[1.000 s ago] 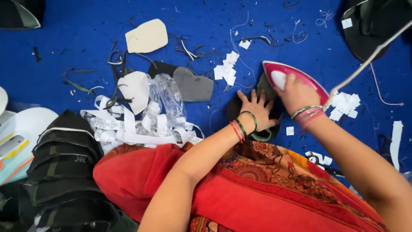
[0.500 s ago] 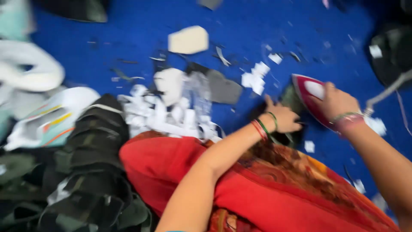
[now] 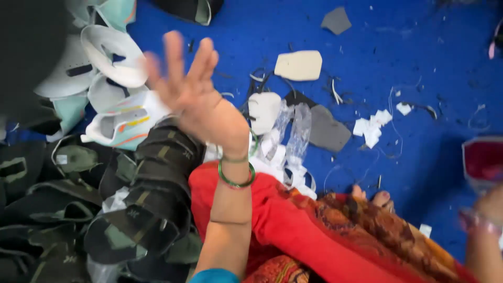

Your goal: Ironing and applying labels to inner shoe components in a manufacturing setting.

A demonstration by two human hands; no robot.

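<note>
Hands — left [image 3: 191, 91] open above dark shoe-upper stack [image 3: 152, 194] | right [image 3: 490, 209] blurred, grip unclear | iron [image 3: 483, 162] beside it

A shoe-making workshop floor: stacked dark shoe uppers [image 3: 152, 194], cut insole pieces [image 3: 298, 65], scraps on blue mat [image 3: 419, 63].

Scrap-strewn blue floor [image 3: 429, 63], shoe uppers [image 3: 152, 188].

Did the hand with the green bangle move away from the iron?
Yes. The left hand has left its spot beside the iron and now hovers open, further left, over the stack of dark shoe uppers and pale shoe pieces.
</note>
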